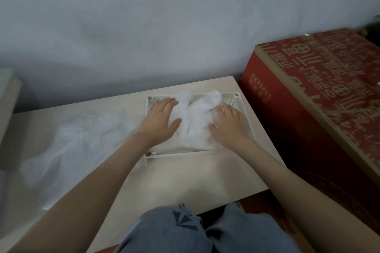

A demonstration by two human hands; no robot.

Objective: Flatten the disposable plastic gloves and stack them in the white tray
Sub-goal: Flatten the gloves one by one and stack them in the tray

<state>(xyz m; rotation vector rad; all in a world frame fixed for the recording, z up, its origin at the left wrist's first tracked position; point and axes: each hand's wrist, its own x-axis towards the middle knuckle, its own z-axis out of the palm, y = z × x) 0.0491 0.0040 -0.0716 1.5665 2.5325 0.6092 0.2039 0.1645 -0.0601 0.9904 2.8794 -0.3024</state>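
- Translucent white plastic gloves [195, 115] lie stacked between the two hands, with their finger ends reaching out past the fingertips.
- Left hand [162, 118] lies palm down with its fingers straight and close together and its thumb spread toward the other hand. It presses flat on the left side of the stack and grips nothing.
- Right hand [231, 124] mirrors it, palm down with straight fingers and the thumb angled inward. It presses the right side of the stack and nothing is pinched or curled round.
- Under both palms sits the white tray [178, 154], which holds the stack. Its near rim lies just behind the wrists and its far rim just beyond the fingertips.
- Small holes in the tray floor show just ahead of the right fingertips.
- Out past the left forearm, a loose heap of crumpled gloves [82, 139] lies on the pale table [195, 176], reaching close to the tray's left rim.
- Beyond the right hand, off the table's edge, stands a red cardboard box [308, 109].
- Below the forearms, knees in blue jeans [174, 232] meet the table's near edge.
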